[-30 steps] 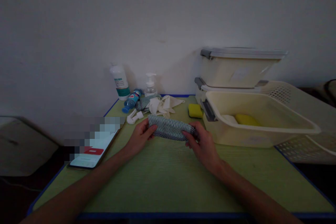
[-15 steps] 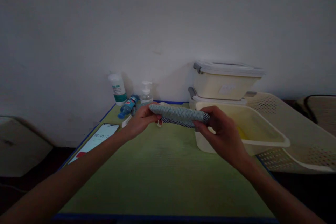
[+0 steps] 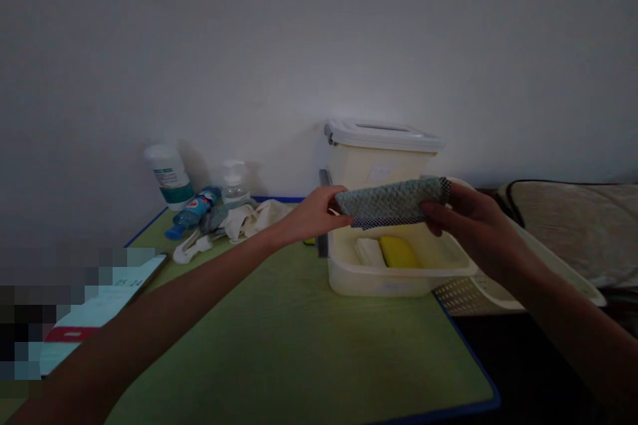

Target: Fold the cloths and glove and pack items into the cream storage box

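Note:
A folded grey-green cleaning cloth [image 3: 389, 202] with a dark checked edge is stretched between my two hands. My left hand [image 3: 319, 214] pinches its left end, and my right hand [image 3: 466, 212] grips the right end, thumb in front. The cloth hangs in the air above an open cream plastic bin [image 3: 399, 282]. Inside that bin lie a yellow folded item [image 3: 400, 252] and a white one [image 3: 370, 252], whose kinds I cannot make out.
Behind the bin stands a lidded storage box [image 3: 381, 156]. A perforated basket [image 3: 463, 292] is at the right. Along the left are a white canister [image 3: 169, 176], a blue bottle [image 3: 193, 212], a pump bottle [image 3: 234, 182], crumpled cloths [image 3: 252, 219] and a phone [image 3: 107, 302] on the green table [image 3: 279, 345].
My view has turned to the right. Both hands have carried the cloth from over the table to above the open bin, and more of the bin's inside shows.

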A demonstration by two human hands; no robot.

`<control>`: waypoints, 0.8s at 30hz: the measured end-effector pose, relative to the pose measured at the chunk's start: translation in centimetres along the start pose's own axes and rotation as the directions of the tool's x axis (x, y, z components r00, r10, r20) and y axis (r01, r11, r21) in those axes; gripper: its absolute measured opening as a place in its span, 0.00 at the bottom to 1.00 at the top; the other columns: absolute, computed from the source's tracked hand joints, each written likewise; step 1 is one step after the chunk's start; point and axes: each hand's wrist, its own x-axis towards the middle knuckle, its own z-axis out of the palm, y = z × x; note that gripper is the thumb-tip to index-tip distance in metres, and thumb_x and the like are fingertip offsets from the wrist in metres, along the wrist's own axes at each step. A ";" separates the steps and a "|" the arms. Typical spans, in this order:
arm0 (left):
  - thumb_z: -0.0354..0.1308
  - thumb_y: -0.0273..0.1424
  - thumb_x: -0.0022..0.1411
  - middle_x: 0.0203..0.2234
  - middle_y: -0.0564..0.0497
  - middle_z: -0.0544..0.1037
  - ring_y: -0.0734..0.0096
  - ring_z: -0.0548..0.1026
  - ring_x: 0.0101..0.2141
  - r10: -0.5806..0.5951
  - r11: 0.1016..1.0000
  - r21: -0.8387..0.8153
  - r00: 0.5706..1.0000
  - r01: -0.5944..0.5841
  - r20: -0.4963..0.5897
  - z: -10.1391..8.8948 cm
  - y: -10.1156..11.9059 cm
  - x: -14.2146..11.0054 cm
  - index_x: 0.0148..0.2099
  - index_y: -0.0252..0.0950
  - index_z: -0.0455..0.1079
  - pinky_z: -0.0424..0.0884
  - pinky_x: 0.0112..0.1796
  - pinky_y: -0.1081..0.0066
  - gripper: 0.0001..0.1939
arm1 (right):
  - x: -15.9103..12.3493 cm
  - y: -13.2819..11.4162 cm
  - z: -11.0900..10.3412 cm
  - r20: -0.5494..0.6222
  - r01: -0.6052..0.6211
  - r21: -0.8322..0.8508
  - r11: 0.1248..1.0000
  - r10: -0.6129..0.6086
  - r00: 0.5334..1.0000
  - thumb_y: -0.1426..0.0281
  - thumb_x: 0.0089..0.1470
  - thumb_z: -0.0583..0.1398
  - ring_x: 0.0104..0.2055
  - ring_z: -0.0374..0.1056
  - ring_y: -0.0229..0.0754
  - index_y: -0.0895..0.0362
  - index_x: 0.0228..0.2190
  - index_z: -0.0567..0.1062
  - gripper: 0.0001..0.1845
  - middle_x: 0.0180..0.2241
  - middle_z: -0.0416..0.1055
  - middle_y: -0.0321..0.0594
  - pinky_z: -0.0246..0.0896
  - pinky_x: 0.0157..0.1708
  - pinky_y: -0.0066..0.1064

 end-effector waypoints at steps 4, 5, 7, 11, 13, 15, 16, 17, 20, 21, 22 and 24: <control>0.58 0.22 0.49 0.26 0.52 0.73 0.71 0.72 0.28 0.025 0.964 0.266 1.000 -0.023 -0.005 1.0 -0.2 1.4 0.36 0.31 0.67 0.68 0.30 0.73 0.09 | 0.1 0.6 -1.0 0.062 -0.184 0.027 0.983 0.182 0.981 0.63 0.43 0.62 0.21 0.64 0.34 0.56 0.30 0.69 0.12 0.23 0.66 0.32 0.61 0.18 0.26; 0.57 0.23 0.50 0.27 0.52 0.74 0.71 0.73 0.29 0.034 0.938 0.345 0.999 -0.035 0.008 1.2 -0.4 1.6 0.36 0.31 0.67 0.67 0.30 0.73 0.08 | 0.3 0.9 -1.1 0.084 -0.214 0.031 0.976 0.211 0.974 0.63 0.42 0.62 0.21 0.65 0.34 0.56 0.30 0.69 0.13 0.23 0.66 0.33 0.61 0.19 0.26; 0.56 0.24 0.51 0.27 0.50 0.75 0.69 0.74 0.29 0.039 0.884 0.464 0.998 -0.057 0.048 1.5 -0.8 1.9 0.35 0.31 0.68 0.66 0.30 0.72 0.06 | 0.7 1.7 -1.3 0.132 -0.263 0.031 0.964 0.257 0.957 0.64 0.41 0.62 0.21 0.66 0.34 0.56 0.30 0.68 0.13 0.24 0.67 0.33 0.63 0.19 0.26; 0.56 0.25 0.53 0.29 0.47 0.76 0.63 0.74 0.33 0.031 0.787 0.611 0.994 -0.088 0.103 2.0 -2.2 2.4 0.34 0.32 0.69 0.66 0.33 0.68 0.04 | 1.7 3.5 -1.1 0.287 -0.337 -0.038 0.941 0.333 0.898 0.65 0.39 0.62 0.21 0.68 0.37 0.56 0.28 0.67 0.13 0.22 0.68 0.34 0.66 0.20 0.28; 0.56 0.24 0.53 0.33 0.46 0.76 0.61 0.73 0.36 0.053 0.738 0.666 0.994 -0.105 0.098 2.2 -3.0 2.6 0.36 0.33 0.68 0.66 0.37 0.65 0.06 | 2.2 4.0 -0.8 0.369 -0.345 -0.079 0.935 0.349 0.862 0.65 0.39 0.62 0.20 0.68 0.37 0.55 0.26 0.66 0.11 0.21 0.68 0.34 0.66 0.20 0.29; 0.56 0.22 0.51 0.35 0.46 0.76 0.63 0.72 0.38 0.071 0.750 0.652 0.993 -0.114 0.092 2.3 -3.6 2.8 0.39 0.33 0.67 0.66 0.38 0.65 0.10 | 2.8 4.3 -0.4 0.418 -0.346 -0.111 0.932 0.360 0.834 0.66 0.39 0.61 0.19 0.67 0.37 0.55 0.25 0.66 0.10 0.19 0.67 0.33 0.65 0.19 0.29; 0.56 0.21 0.51 0.36 0.46 0.75 0.64 0.72 0.38 0.074 0.773 0.625 0.994 -0.111 0.085 2.4 -3.9 2.8 0.40 0.33 0.66 0.67 0.39 0.65 0.12 | 3.1 4.5 -0.3 0.432 -0.345 -0.128 0.930 0.366 0.824 0.66 0.39 0.60 0.18 0.66 0.37 0.55 0.25 0.66 0.09 0.18 0.67 0.33 0.65 0.19 0.29; 0.55 0.19 0.50 0.38 0.46 0.75 0.65 0.72 0.39 0.077 0.797 0.595 0.994 -0.105 0.072 2.4 -4.1 2.8 0.41 0.32 0.66 0.67 0.40 0.66 0.14 | 3.4 4.7 -0.3 0.438 -0.344 -0.149 0.927 0.373 0.818 0.67 0.39 0.60 0.18 0.66 0.37 0.55 0.25 0.66 0.08 0.18 0.67 0.33 0.65 0.19 0.29; 0.50 0.14 0.47 0.43 0.46 0.72 0.67 0.70 0.43 0.101 0.844 0.526 0.994 -0.107 0.040 2.3 -4.3 2.7 0.45 0.33 0.63 0.67 0.44 0.67 0.22 | 4.0 5.8 -0.6 0.449 -0.334 -0.231 0.914 0.404 0.797 0.67 0.38 0.59 0.17 0.66 0.38 0.56 0.27 0.67 0.10 0.17 0.68 0.34 0.65 0.19 0.29; 0.49 0.13 0.46 0.45 0.46 0.71 0.68 0.69 0.45 0.108 0.849 0.516 0.993 -0.114 0.041 2.2 -4.3 2.6 0.46 0.33 0.62 0.66 0.45 0.67 0.24 | 4.2 6.2 -0.8 0.455 -0.325 -0.261 0.909 0.413 0.789 0.66 0.38 0.58 0.17 0.66 0.39 0.56 0.28 0.67 0.11 0.17 0.68 0.34 0.65 0.19 0.30; 0.47 0.13 0.45 0.45 0.46 0.71 0.68 0.68 0.46 0.114 0.852 0.509 0.992 -0.123 0.048 2.2 -4.3 2.6 0.47 0.33 0.61 0.66 0.46 0.67 0.25 | 4.2 6.7 -1.0 0.466 -0.312 -0.292 0.904 0.419 0.779 0.66 0.38 0.58 0.17 0.66 0.39 0.57 0.29 0.67 0.12 0.17 0.68 0.34 0.65 0.19 0.31; 0.46 0.13 0.46 0.46 0.46 0.70 0.68 0.68 0.47 0.115 0.856 0.499 0.991 -0.133 0.066 2.1 -4.2 2.5 0.47 0.33 0.61 0.65 0.48 0.66 0.25 | 4.2 7.6 -1.2 0.490 -0.263 -0.356 0.896 0.419 0.764 0.65 0.40 0.57 0.18 0.66 0.40 0.56 0.30 0.67 0.12 0.17 0.67 0.34 0.64 0.20 0.32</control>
